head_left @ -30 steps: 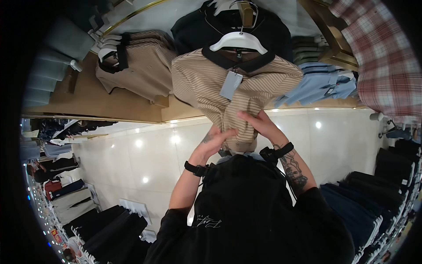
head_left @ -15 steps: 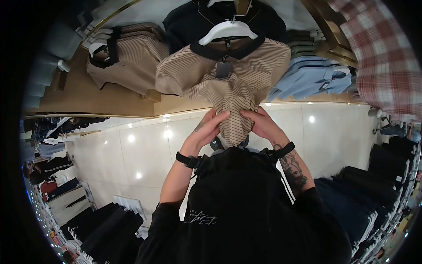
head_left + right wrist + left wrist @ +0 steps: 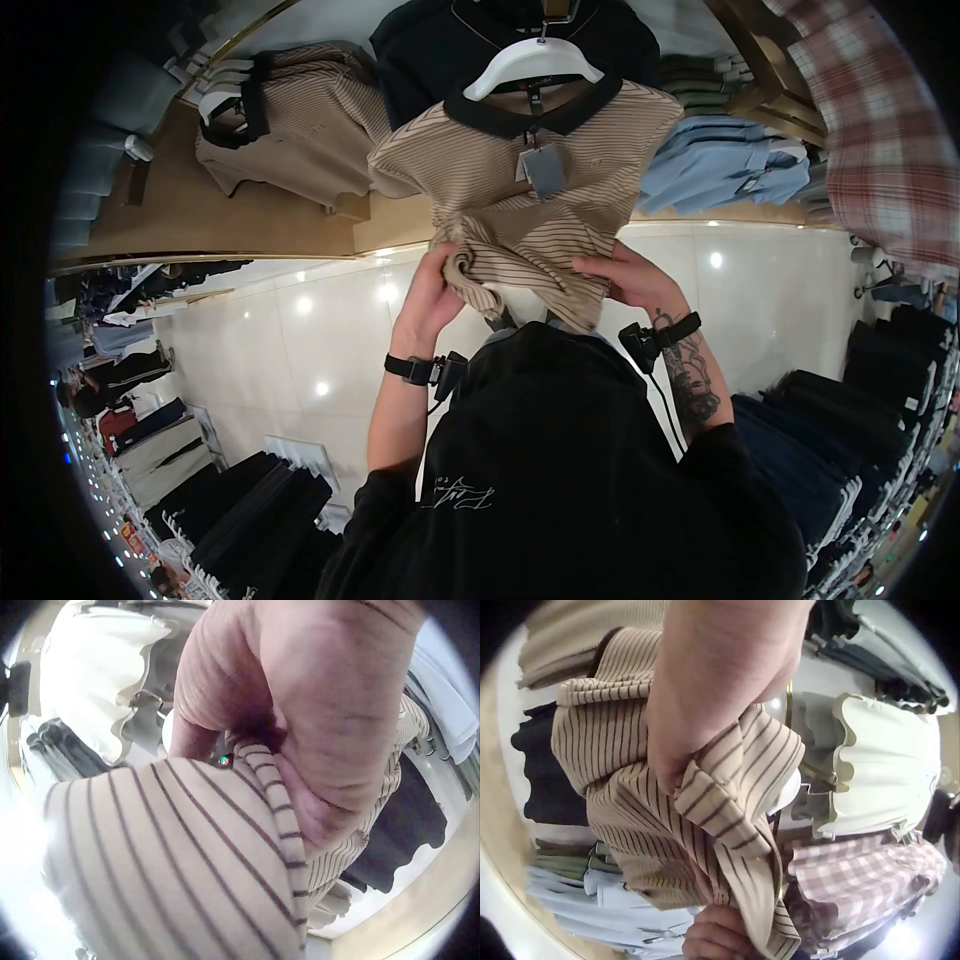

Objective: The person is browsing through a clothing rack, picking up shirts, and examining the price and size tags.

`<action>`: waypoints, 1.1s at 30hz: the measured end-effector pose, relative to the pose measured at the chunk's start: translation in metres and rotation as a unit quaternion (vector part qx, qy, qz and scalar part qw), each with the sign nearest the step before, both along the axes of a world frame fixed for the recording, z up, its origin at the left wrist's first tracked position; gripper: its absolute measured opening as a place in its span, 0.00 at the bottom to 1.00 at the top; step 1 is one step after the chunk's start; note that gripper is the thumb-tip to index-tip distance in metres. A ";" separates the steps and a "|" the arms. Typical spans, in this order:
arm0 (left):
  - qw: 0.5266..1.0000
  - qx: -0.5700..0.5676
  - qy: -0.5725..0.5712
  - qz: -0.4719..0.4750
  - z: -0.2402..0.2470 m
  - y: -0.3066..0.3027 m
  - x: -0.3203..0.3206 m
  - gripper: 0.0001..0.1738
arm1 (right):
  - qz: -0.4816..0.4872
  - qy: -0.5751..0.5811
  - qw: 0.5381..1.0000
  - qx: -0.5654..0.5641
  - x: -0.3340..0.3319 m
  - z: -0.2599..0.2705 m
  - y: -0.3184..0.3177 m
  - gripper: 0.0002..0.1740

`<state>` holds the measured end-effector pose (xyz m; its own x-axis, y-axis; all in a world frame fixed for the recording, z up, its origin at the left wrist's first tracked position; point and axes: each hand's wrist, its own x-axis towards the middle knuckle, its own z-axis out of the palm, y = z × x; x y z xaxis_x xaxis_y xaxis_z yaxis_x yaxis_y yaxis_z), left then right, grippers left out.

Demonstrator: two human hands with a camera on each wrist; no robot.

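A beige polo shirt with dark stripes and a black collar hangs from a white hanger in front of me. Its lower part is bunched and folded between my hands. My left hand grips the hem side on the left, thumb over the gathered cloth. On the right, my right hand pinches the hem edge between thumb and fingers. Close up in the right wrist view, the striped hem runs into that grip. A grey-blue price tag dangles on the shirt's chest.
Behind the shirt hangs a black top. Matching striped polos hang to the left, light blue shirts and a red plaid shirt to the right. Dark trousers hang on racks at both lower sides, over a shiny tiled floor.
My hands have moved apart, spreading the bunched lower part of the polo wider. The tag has swung to the right, and the shirt front looks flatter than before.
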<state>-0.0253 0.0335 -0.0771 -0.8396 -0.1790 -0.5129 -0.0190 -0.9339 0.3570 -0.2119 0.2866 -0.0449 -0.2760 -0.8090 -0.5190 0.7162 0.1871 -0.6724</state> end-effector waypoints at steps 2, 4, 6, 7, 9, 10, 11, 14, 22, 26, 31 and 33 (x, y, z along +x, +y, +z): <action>1.000 -0.017 -0.019 0.015 0.000 -0.009 0.004 0.20 | 0.000 -0.005 1.000 -0.012 -0.010 -0.006 0.011 0.31; 0.999 -0.038 -0.020 0.008 0.003 -0.014 0.007 0.21 | -0.047 -0.017 0.999 -0.019 -0.011 0.007 0.016 0.31; 0.997 -0.042 -0.055 0.041 0.005 -0.017 0.006 0.20 | -0.059 0.006 0.998 -0.009 -0.020 0.001 0.025 0.30; 0.995 -0.044 -0.073 0.058 0.005 -0.020 0.006 0.19 | -0.065 0.017 0.998 -0.004 -0.024 -0.001 0.029 0.30; 0.993 -0.080 -0.074 0.049 -0.008 -0.031 0.013 0.18 | -0.113 0.019 0.993 0.014 -0.024 -0.007 0.034 0.25; 0.990 -0.110 -0.082 0.015 -0.015 -0.038 0.020 0.17 | -0.108 -0.010 0.994 0.012 -0.029 -0.013 0.036 0.24; 0.986 -0.140 -0.089 -0.018 -0.023 -0.047 0.028 0.16 | -0.102 -0.039 0.994 0.010 -0.033 -0.018 0.038 0.22; 0.919 -0.367 -0.139 -0.039 0.003 -0.026 0.021 0.11 | -0.174 -0.032 0.983 0.038 -0.031 -0.013 0.030 0.18; 0.593 -0.801 -0.082 -0.011 0.060 0.012 -0.001 0.33 | -0.054 0.037 0.998 0.002 -0.021 0.008 0.008 0.13; 0.614 -0.779 0.036 -0.127 0.086 0.053 -0.023 0.34 | 0.031 0.101 0.994 0.014 -0.015 0.011 -0.007 0.14; 0.614 -0.774 0.039 -0.149 0.066 0.074 -0.040 0.25 | 0.066 0.136 0.988 0.012 -0.004 0.033 -0.019 0.16; 0.639 -0.755 0.043 -0.137 0.062 0.074 -0.041 0.16 | 0.073 0.144 0.987 0.024 -0.003 0.033 -0.017 0.15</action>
